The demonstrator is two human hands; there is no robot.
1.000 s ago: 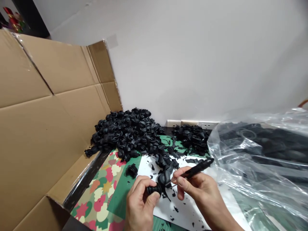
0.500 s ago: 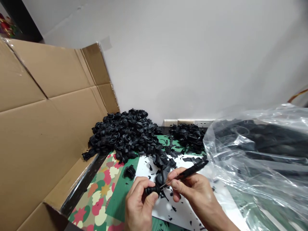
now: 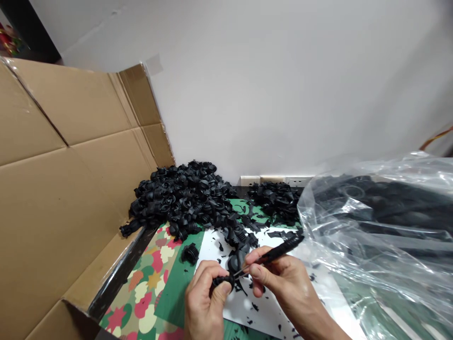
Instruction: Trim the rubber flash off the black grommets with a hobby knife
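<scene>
My left hand (image 3: 203, 300) is closed around a small ribbed black rubber bellows (image 3: 227, 280), pinched between thumb and fingers. In my right hand (image 3: 285, 278) is a slim hand tool with a black wrapped handle (image 3: 284, 249), held like a pen. Its thin metal tip meets the right end of the bellows; whether it has one prong or two is hard to make out. Right behind the fingers lies another rounded black piece (image 3: 236, 261). A single ribbed piece (image 3: 190, 254) sits to the left on the green surface.
A large heap of ribbed black parts (image 3: 184, 193) rests against the wall, beside a pile of black scraps (image 3: 278, 200). Scraps dot the white sheet (image 3: 255, 307). Cardboard (image 3: 92, 189) walls the left side. On the right bulges a clear plastic bag (image 3: 375, 236) with black contents.
The bellows in my left hand has tilted slightly, and the tool's tip has shifted a little at its end. Both hands keep their grips.
</scene>
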